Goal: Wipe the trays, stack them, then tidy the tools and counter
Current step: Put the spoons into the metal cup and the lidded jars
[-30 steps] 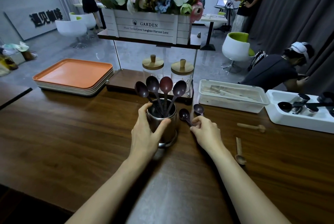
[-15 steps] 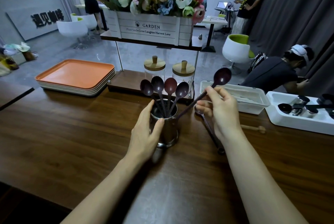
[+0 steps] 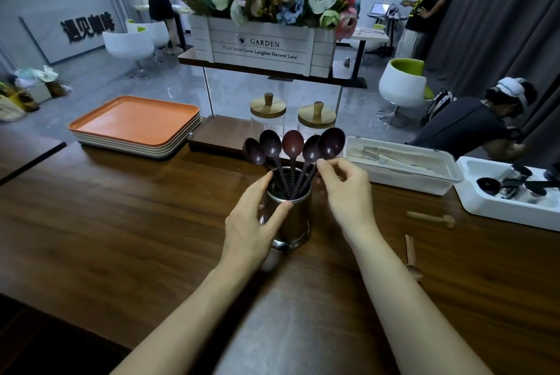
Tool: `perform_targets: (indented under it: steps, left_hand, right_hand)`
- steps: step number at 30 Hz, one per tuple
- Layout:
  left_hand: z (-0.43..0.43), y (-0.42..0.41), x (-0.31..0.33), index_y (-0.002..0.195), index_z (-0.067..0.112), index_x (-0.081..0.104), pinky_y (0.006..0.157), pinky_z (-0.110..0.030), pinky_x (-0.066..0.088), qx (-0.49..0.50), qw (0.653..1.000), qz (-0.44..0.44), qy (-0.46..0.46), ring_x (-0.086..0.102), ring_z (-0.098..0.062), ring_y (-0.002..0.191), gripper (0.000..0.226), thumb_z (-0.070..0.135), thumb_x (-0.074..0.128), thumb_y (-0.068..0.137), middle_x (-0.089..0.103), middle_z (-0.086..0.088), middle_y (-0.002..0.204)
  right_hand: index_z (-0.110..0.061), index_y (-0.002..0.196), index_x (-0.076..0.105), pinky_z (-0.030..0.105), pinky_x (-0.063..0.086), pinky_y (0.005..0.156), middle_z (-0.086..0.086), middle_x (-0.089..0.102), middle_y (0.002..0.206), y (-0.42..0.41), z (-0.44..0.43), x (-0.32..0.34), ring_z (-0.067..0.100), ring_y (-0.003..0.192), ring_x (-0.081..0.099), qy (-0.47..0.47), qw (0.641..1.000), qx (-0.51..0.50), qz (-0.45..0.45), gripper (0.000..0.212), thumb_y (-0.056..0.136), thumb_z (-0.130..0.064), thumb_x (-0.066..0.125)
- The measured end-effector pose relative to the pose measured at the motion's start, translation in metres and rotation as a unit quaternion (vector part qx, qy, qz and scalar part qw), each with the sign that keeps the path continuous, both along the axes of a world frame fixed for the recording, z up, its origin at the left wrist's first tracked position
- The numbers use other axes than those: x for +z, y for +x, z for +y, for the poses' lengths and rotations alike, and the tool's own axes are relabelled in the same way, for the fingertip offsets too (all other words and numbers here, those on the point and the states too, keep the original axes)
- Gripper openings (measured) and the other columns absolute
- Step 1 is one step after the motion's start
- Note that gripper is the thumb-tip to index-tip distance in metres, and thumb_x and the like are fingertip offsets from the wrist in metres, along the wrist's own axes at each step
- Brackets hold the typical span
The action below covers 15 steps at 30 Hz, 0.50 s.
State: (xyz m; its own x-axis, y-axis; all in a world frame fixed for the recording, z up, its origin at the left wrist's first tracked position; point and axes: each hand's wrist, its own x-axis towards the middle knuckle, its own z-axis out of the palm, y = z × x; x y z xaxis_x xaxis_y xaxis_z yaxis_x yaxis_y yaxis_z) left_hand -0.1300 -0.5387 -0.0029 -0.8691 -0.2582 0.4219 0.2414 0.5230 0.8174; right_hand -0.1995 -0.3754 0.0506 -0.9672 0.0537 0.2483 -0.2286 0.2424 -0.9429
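Note:
A steel cup [image 3: 291, 220] stands on the wooden counter [image 3: 121, 223] with several dark spoons [image 3: 281, 144] upright in it, bowls up. My left hand [image 3: 251, 223] wraps around the cup's left side. My right hand [image 3: 342, 189] pinches the handle of the rightmost dark spoon [image 3: 332, 142], whose lower end is inside the cup. A stack of orange trays [image 3: 133, 121] lies at the back left of the counter. Two pale wooden spoons lie to the right, one [image 3: 431, 219] farther away and one [image 3: 411, 253] nearer.
Behind the cup is a shelf stand with a flower box [image 3: 260, 47] and two lidded glass jars [image 3: 268, 114]. A white lidded box [image 3: 400, 164] and a white tray of metal cups [image 3: 509, 193] sit at the right. People and chairs are beyond the counter.
My right hand picked dark spoons up off the counter, lifted one, and now has its handle down in the cup. My left hand stayed on the cup.

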Motion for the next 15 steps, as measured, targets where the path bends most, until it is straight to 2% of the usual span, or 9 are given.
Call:
perform_targets:
  steps: [2, 5, 10, 12, 15]
  left_hand:
    - [0.001, -0.001, -0.001, 0.145, 0.032, 0.053, 0.098, -0.033, 0.055, 0.004, 1.000, 0.006, -0.010, 0.055, 0.001, 0.127, 0.057, 0.045, 0.070, 0.092, 0.056, 0.022, 0.140]
    - [0.001, -0.002, -0.001, 0.139, 0.033, 0.058, 0.097, -0.035, 0.056, 0.010, 1.000, 0.005, -0.015, 0.055, 0.000, 0.126, 0.056, 0.057, 0.064, 0.089, 0.057, 0.019, 0.138]
    - [0.002, -0.003, -0.002, 0.134, 0.036, 0.060, 0.096, -0.036, 0.056, 0.016, 1.000, 0.008, -0.012, 0.054, 0.002, 0.126, 0.054, 0.062, 0.061, 0.086, 0.056, 0.021, 0.137]
    - [0.004, -0.004, -0.003, 0.132, 0.037, 0.060, 0.096, -0.037, 0.056, 0.022, 1.000, 0.008, -0.011, 0.053, 0.002, 0.126, 0.054, 0.064, 0.061, 0.085, 0.055, 0.020, 0.137]
    - [0.006, -0.007, -0.006, 0.128, 0.038, 0.061, 0.095, -0.041, 0.056, 0.029, 0.999, 0.008, -0.013, 0.056, -0.003, 0.125, 0.053, 0.066, 0.062, 0.083, 0.053, 0.019, 0.136]
  right_hand:
    - [-0.022, 0.078, 0.072, 0.033, 0.050, 0.072, -0.008, 0.070, 0.073, 0.001, 0.000, -0.005, 0.011, 0.075, 0.064, 0.026, 1.000, -0.006, 0.011, 0.022, 0.091, -0.039, 0.067]
    - [-0.023, 0.076, 0.074, 0.028, 0.047, 0.070, -0.012, 0.068, 0.070, -0.001, 0.001, -0.009, 0.004, 0.072, 0.061, 0.031, 0.999, -0.004, 0.008, 0.018, 0.091, -0.034, 0.070]
    - [-0.023, 0.077, 0.075, 0.031, 0.050, 0.074, -0.014, 0.071, 0.072, -0.007, 0.008, -0.010, 0.005, 0.074, 0.065, 0.051, 0.999, 0.017, 0.005, 0.015, 0.089, -0.033, 0.073]
    - [-0.026, 0.075, 0.074, 0.032, 0.050, 0.073, -0.015, 0.069, 0.070, -0.009, 0.009, -0.011, 0.005, 0.072, 0.063, 0.061, 0.998, 0.018, 0.007, 0.018, 0.089, -0.037, 0.072]
    - [-0.028, 0.078, 0.070, 0.035, 0.049, 0.072, -0.009, 0.068, 0.072, -0.011, 0.018, -0.022, 0.014, 0.076, 0.063, 0.102, 0.995, -0.009, -0.003, 0.029, 0.093, -0.052, 0.061]
